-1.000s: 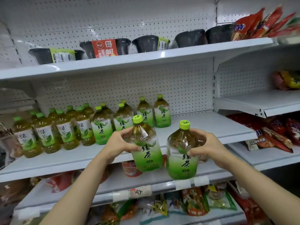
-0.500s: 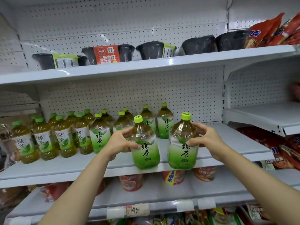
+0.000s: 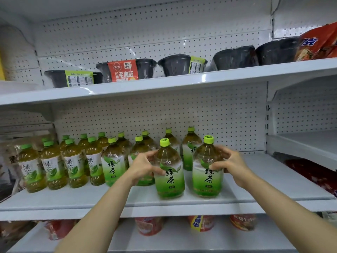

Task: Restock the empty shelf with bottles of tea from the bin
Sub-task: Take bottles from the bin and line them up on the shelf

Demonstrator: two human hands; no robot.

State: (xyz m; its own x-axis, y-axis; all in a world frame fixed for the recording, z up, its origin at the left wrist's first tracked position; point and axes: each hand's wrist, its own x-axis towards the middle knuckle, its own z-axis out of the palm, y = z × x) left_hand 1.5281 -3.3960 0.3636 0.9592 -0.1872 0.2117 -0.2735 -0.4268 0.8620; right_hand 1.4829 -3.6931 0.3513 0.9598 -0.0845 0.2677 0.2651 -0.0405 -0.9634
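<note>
Half a second ago I held both bottles at the front lip of the shelf (image 3: 273,181); now they stand upright on it near the front edge, just right of the frame's centre, and the whole shelf looks nearer and larger. A second ago both hung lower, in front of the shelf below.

My left hand (image 3: 144,166) is wrapped around the shoulder of the left bottle (image 3: 168,172), thumb on the front, fingers curled behind. My right hand (image 3: 230,164) grips the right bottle (image 3: 207,170) the same way, thumb across the top of the label. The two bottles stand close together, a narrow gap between them.

Whether the bases rest fully on the shelf I cannot tell. My left hand covers part of a bottle behind it. The row of tea bottles (image 3: 73,161) runs toward the left of the frame, where the farthest ones blur. The black bowls (image 3: 233,58) on the upper shelf are cut by glare, and the red bags (image 3: 317,42) at upper right run off the edge. The cups (image 3: 149,226) on the lower shelf are half hidden by the shelf front.

Each held bottle has a lime-green cap, a clear round shoulder over amber tea, and a green-and-white label with dark characters.
</note>
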